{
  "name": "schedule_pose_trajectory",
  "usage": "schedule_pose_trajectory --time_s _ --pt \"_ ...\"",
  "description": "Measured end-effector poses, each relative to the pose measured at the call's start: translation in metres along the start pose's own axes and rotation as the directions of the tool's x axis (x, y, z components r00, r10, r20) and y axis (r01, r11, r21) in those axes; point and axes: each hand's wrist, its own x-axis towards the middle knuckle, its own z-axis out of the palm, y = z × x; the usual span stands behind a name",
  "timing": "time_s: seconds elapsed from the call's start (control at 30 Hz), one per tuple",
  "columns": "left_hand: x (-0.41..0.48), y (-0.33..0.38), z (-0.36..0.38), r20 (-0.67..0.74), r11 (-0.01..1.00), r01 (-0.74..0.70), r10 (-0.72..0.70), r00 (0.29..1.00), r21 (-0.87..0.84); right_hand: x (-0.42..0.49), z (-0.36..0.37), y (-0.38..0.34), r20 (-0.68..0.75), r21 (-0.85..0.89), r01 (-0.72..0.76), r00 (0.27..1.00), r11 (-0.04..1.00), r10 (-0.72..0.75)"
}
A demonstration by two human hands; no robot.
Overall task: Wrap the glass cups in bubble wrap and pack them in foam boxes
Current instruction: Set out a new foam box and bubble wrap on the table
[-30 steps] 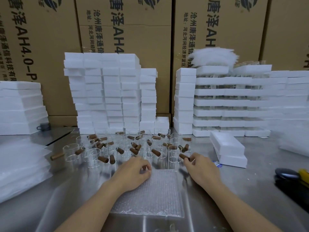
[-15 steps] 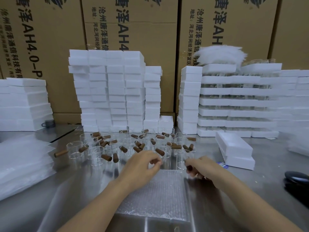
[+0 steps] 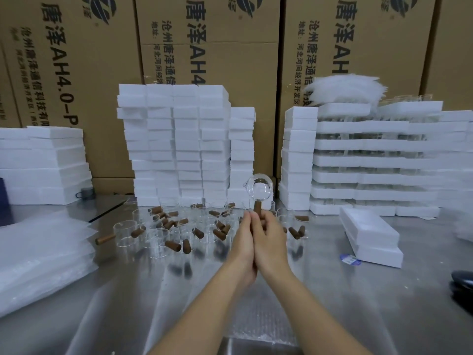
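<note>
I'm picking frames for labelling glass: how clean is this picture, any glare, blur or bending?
Head view: even light, with soft glare streaks on the steel table; the raised glass cup is sharp but faint against the white foam boxes; the right edge is smeared; the wide-angle lens bows the cartons.

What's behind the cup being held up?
White foam box stacks and cardboard cartons stand behind the glass cup. What lies directly behind it is blurred through the glass.
</note>
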Motion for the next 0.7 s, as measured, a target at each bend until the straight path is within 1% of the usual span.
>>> schedule_pose_trajectory --time_s 0.07,0.17,0.3,0.37,0.47,0.53,0.7 --pt "-0.008 0.0 -0.002 -0.016 0.995 0.001 -0.003 1.0 -0.105 -0.005 0.001 0.007 0.062 -0.044 0.029 0.998 0.999 -0.026" --pt "-0.014 -0.002 -0.006 -0.01 0.992 -0.031 0.03 0.999 -0.119 -0.011 -0.001 0.01 0.091 -0.08 0.103 0.991 0.991 -0.096" --pt "-0.009 -0.007 -0.011 -0.033 0.995 -0.095 0.095 0.995 0.011 -0.013 -0.004 0.01 0.09 -0.053 0.104 0.991 0.993 -0.099" --pt "-0.004 -0.009 -0.014 -0.02 0.995 -0.099 0.099 0.995 0.015 -0.013 -0.005 0.009 0.096 -0.043 0.091 0.992 0.995 -0.086" --pt "0.004 -0.009 -0.021 0.027 0.993 -0.101 0.099 0.995 0.064 -0.013 -0.008 0.006 0.116 0.025 0.069 0.991 0.997 -0.071" --pt "0.009 -0.003 -0.026 0.063 0.988 -0.112 0.106 0.992 0.109 -0.014 -0.009 0.002 0.162 0.09 0.016 0.986 0.996 -0.03" --pt "0.017 0.012 -0.038 0.125 0.939 -0.215 0.187 0.974 0.267 -0.019 -0.01 -0.006 0.246 0.186 -0.119 0.967 0.975 0.071"
